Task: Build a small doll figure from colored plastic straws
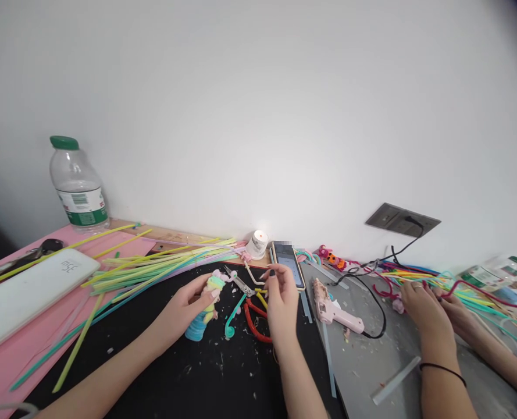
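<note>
My left hand (197,305) is closed around a fuzzy pipe-cleaner figure (196,330), blue at the bottom with yellow, green and pink higher up. To its right, my right hand (282,297) has its fingers bent and drawn together; whatever is between the fingertips is too small to make out. A pale bent stem (253,276) reaches close to those fingertips. Between my hands lie a curled teal pipe cleaner (232,323) and pliers with red handles (253,323), their metal jaws pointing toward the wall.
Pipe cleaners (153,270) spread behind my left hand. A power bank (35,297) and a bottle (79,192) stand left. A small white cup (257,244) and a phone (288,262) are near the wall. Right are a glue gun (334,311) and another person's hands (428,308).
</note>
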### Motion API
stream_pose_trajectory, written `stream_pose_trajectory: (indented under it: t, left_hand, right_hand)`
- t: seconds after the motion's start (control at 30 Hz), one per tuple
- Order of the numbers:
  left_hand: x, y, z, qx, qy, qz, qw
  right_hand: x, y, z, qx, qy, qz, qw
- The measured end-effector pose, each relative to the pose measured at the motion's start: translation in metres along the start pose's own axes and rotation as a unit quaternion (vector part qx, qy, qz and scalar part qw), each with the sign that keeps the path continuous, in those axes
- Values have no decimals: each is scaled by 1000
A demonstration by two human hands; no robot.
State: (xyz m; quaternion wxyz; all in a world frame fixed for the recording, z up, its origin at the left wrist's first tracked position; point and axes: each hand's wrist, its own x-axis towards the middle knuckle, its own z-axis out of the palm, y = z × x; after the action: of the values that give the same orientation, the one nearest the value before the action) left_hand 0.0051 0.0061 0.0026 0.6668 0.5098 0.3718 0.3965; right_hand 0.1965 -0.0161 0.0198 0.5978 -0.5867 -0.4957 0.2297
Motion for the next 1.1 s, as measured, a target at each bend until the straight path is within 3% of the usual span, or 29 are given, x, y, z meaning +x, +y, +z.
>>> stream_pose_trajectory:
  t: [0.1, 0.17, 0.3, 0.4, 0.57, 0.67, 0.77, 0.87, 1.0, 1.1]
  left_hand:
    - [-1, 2, 0, -23, 35, -6, 999]
    - [-1, 3, 0, -29, 48, -6, 998]
    - [0, 3, 0, -52, 62, -1, 997]
    - [2, 4, 0, -99, 79, -6, 992]
    - [5, 2, -2, -179, 133, -44, 974]
    - [5, 1, -4, -194, 125, -36, 972]
    - [5, 1, -5, -172, 131, -30, 976]
    - [5, 2, -5, -122, 130, -4, 984]
    - [4, 2, -4, -32, 128, 28, 991]
    - [3, 0, -2, 16, 139, 64, 988]
  right_hand:
    - [15, 3, -39, -168, -7, 16, 986]
    - [23, 10, -70, -294, -20, 24, 955]
    - [30, 23, -124, -528, -33, 115, 841]
    - [31, 30, -149, -589, -83, 206, 777]
    - [35, 38, -164, -622, -104, 211, 747]
    - [37, 41, -167, -615, -111, 180, 760]
    - [38, 40, -167, -565, -102, 173, 801]
    - [38, 29, -159, -508, -44, 139, 849]
    - [36, 11, -135, -345, 13, 60, 937]
    - [35, 3, -107, -174, -18, 66, 982]
